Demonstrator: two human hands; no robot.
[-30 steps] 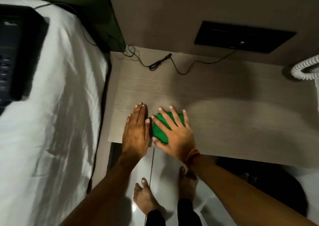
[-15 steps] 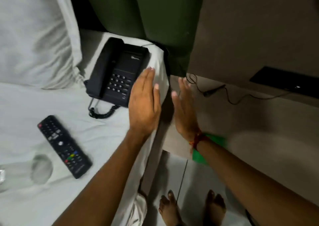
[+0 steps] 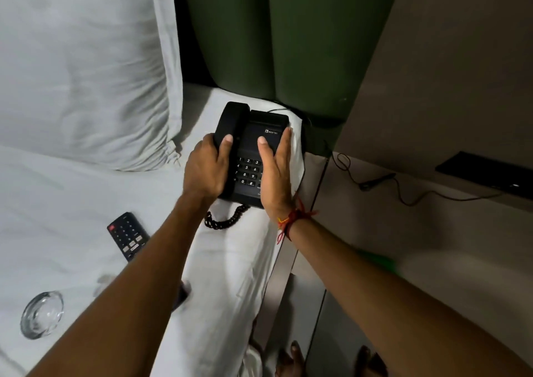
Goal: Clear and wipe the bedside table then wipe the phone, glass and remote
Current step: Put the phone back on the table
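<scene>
White-sheeted bed (image 3: 72, 203) with black phone (image 3: 253, 157), remote (image 3: 128, 235), glass (image 3: 41, 314), pillow (image 3: 80, 68)

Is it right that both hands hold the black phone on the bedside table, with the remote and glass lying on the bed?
Not quite. In the head view both hands, left hand and right hand, hold the phone on the bed, not the bedside table. Remote and glass do lie there.
</scene>
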